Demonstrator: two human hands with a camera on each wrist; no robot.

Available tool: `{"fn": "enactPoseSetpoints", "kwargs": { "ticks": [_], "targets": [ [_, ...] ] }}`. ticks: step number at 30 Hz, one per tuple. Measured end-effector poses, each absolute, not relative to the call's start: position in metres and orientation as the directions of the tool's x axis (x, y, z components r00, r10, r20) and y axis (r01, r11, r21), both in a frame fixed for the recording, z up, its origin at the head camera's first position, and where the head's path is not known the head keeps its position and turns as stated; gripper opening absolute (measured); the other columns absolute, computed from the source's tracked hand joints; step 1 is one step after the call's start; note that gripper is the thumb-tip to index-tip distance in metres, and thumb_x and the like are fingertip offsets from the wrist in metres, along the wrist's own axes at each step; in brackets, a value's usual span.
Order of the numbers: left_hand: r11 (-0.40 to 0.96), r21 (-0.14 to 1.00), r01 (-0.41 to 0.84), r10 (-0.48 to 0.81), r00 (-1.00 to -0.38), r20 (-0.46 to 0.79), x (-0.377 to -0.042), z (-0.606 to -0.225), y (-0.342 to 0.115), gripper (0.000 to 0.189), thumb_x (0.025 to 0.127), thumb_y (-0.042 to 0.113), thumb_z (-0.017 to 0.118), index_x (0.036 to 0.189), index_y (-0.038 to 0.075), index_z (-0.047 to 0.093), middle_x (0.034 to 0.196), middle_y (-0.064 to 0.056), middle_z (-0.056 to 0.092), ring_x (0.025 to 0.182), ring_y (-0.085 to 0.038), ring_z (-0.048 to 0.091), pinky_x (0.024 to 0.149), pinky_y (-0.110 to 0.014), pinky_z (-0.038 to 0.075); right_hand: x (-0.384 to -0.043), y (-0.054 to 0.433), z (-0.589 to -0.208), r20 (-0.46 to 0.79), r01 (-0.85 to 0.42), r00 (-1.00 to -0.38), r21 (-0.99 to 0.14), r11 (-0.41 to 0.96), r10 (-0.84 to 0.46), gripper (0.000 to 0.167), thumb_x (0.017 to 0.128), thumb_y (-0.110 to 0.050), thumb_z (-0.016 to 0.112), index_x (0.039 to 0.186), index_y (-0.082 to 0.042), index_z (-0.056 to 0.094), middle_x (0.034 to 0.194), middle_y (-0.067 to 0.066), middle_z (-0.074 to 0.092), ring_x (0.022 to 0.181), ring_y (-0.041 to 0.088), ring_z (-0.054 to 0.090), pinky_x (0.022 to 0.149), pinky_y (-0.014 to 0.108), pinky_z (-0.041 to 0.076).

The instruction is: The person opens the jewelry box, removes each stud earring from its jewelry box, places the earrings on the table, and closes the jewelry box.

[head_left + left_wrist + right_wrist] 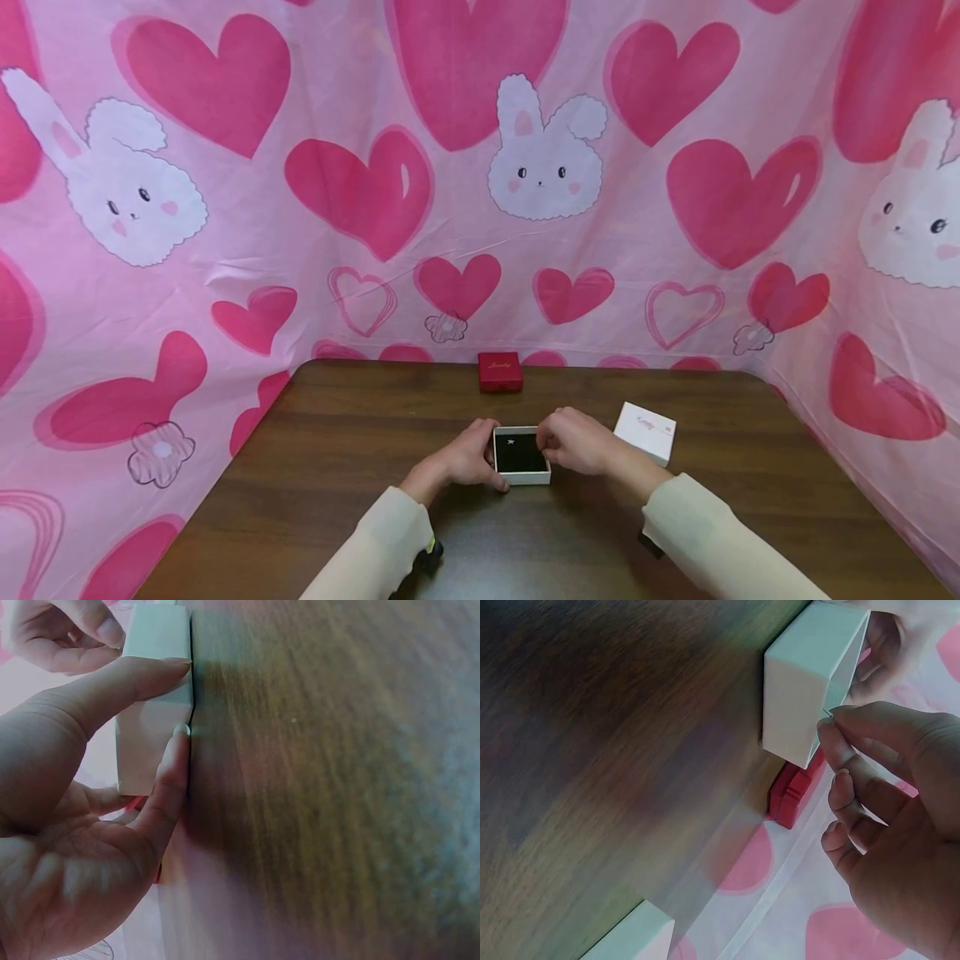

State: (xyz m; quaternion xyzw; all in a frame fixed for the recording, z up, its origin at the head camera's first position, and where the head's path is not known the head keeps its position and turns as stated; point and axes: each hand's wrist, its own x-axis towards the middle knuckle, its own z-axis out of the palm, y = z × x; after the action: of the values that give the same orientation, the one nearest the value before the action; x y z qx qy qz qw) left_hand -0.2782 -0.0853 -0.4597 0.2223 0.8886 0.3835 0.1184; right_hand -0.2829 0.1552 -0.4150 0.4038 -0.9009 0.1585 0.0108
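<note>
A white open jewelry box (pixel 522 478) with a black pad (pixel 517 456) inside stands on the table. My left hand (pixel 472 454) grips its left side, thumb on the front wall and fingers along the side. A tiny silvery ornament (pixel 511 442) sits at the pad's upper left. Over the box's right edge, my right hand (pixel 577 442) pinches what looks like a small stud earring between thumb and index finger. Only its thin metal post (pixel 827 712) shows in the right wrist view; the fingertips hide the rest.
The white box lid (pixel 643 432) with red lettering lies right of the right hand. A small red box (pixel 500 372) stands at the back edge of the brown wooden table (pixel 360 425). Pink cloth (pixel 465 233) with hearts and rabbits surrounds the table's back and sides.
</note>
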Motion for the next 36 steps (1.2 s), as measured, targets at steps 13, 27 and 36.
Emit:
{"fn": "enactPoseSetpoints", "kwargs": {
  "ticks": [13,27,36],
  "targets": [
    [0.607,0.738,0.296,0.485,-0.873,-0.048,-0.276,-0.46,-0.085,0.077,0.067,0.013,0.095,0.128,0.001,0.05,0.11,-0.008,0.05,0.097,-0.02,0.049,0.087,-0.036,0.046,-0.282,0.161,-0.417,0.1,-0.692,-0.706,-0.311,0.652,-0.701,0.005,0.086,-0.008,0.078,0.085,-0.012,0.076,0.075,-0.011,0.063,0.077,0.012,0.054,0.074,0.034,0.052],
    [0.616,0.723,0.315,0.485,-0.874,-0.033,-0.277,-0.46,-0.084,0.079,0.066,0.015,0.095,0.129,0.0,0.05,0.109,-0.007,0.05,0.096,-0.019,0.049,0.086,-0.036,0.045,-0.28,0.17,-0.417,0.177,-0.733,-0.67,-0.315,0.603,-0.721,0.006,0.086,-0.007,0.078,0.083,-0.011,0.076,0.072,-0.012,0.063,0.073,0.008,0.052,0.069,0.03,0.05],
    [0.604,0.722,0.336,0.493,-0.87,-0.007,-0.277,-0.46,-0.083,0.078,0.065,0.013,0.095,0.126,-0.003,0.051,0.105,-0.007,0.049,0.092,-0.018,0.049,0.082,-0.033,0.045,-0.28,0.179,-0.416,0.186,-0.742,-0.663,-0.29,0.604,-0.725,0.008,0.085,-0.004,0.078,0.082,-0.011,0.075,0.073,-0.011,0.063,0.072,0.011,0.056,0.069,0.03,0.05]
  ]
}}
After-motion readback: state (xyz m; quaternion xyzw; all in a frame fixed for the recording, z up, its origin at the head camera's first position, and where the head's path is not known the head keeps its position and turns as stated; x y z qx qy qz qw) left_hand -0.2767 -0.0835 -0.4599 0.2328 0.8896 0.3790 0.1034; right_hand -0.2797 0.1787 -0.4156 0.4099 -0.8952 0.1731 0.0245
